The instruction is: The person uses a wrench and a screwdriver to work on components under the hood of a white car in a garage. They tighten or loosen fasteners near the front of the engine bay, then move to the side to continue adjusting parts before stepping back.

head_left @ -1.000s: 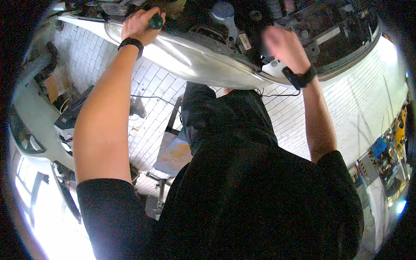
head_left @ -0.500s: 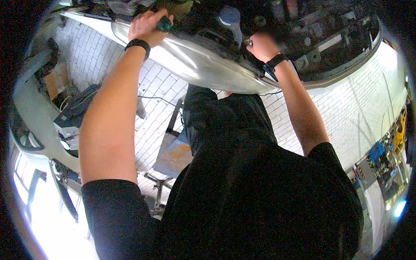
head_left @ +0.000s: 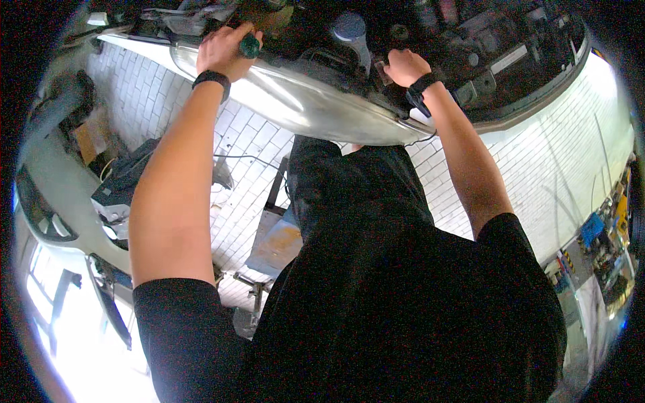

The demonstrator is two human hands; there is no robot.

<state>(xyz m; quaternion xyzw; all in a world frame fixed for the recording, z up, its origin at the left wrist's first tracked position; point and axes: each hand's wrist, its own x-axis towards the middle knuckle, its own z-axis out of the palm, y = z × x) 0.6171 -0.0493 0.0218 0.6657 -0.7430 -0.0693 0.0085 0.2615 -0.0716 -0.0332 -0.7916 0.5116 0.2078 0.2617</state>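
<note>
My left hand (head_left: 222, 54) is closed round a tool with a dark green, rounded handle (head_left: 249, 46), above the silvery headlamp end of a car's front. The tool's far part is hidden. My right hand (head_left: 406, 68) is closed in a fist over the front edge of the engine bay (head_left: 430, 40); whatever its fingers grip is too small or hidden to name. Between the hands, a filler neck with a blue-grey cap (head_left: 350, 27) rises from the bay. Just below it curves the shiny front panel (head_left: 316, 111) of the car.
A grey detached bumper (head_left: 64, 195) stands at the left. Near my legs is a worn metal stand (head_left: 275, 242), with a dark cable (head_left: 248, 156) across the tiled floor (head_left: 238, 134). Assorted tools and a blue item (head_left: 592, 228) lie at the far right.
The whole view has shifted slightly. My right hand has tilted and turned a little at the same spot and is less blurred. My left hand keeps its hold on the green handle.
</note>
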